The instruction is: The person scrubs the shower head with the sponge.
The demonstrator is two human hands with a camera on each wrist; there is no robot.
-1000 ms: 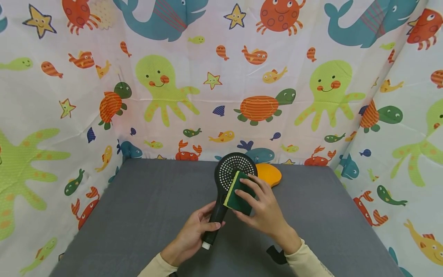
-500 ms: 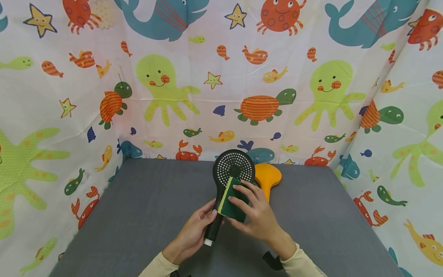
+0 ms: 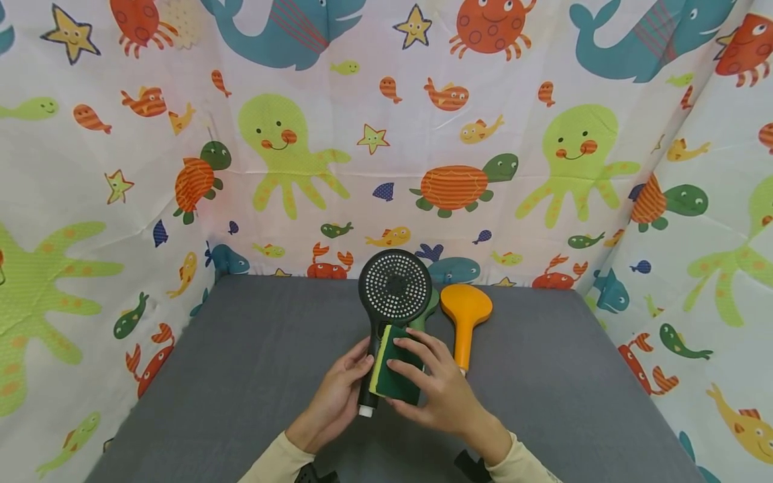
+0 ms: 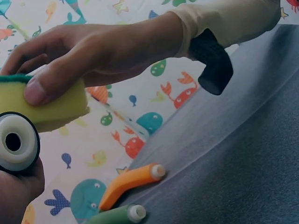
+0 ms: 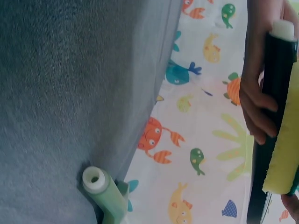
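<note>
Black shower head [image 3: 394,293] upright, handle gripped low by left hand [image 3: 335,400], with sponge [image 3: 391,369] pinched in right hand [image 3: 439,392] pressed against handle just below the face.

Head camera looks down and forward over the grey worktop [image 3: 241,376] toward the printed curtain [image 3: 386,134]. Both wrist cameras sit low and close, aimed across the worktop. All three share the black shower head [image 3: 394,292].
</note>
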